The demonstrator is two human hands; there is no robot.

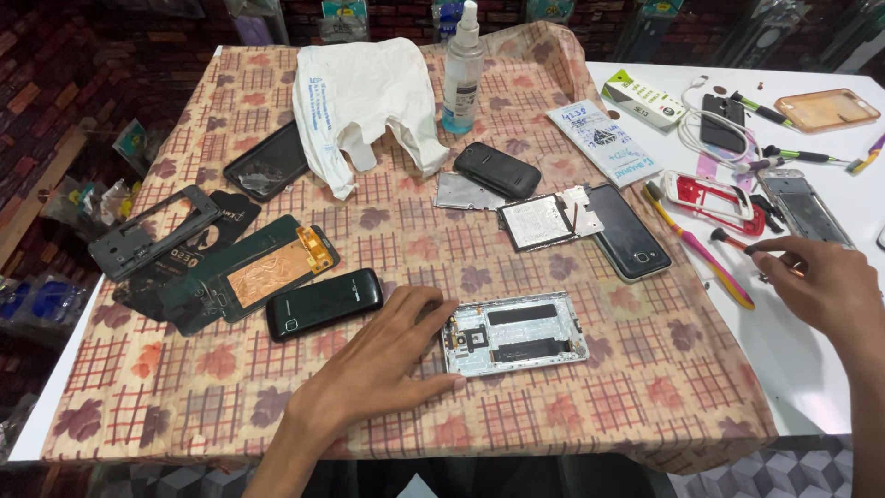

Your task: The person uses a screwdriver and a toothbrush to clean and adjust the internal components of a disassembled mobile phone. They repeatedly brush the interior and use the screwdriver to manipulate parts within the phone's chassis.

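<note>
On checked cloth [572, 406] — left hand [373, 364] flat against one silver phone frame [514, 333]; right hand [816, 286] pinching screwdriver [737, 243].

You have one view only, from the camera on your head, angled steeply down and forward over the cloth-covered table [277, 406]. It sits close: your forearms enter from the bottom edge, and the table's far edge runs along the frame's top.

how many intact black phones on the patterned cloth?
3. One black phone lies just left of the left hand; a rounded one sits below the spray bottle; a slim one lies beside the battery. The white bag may hide more.
</note>
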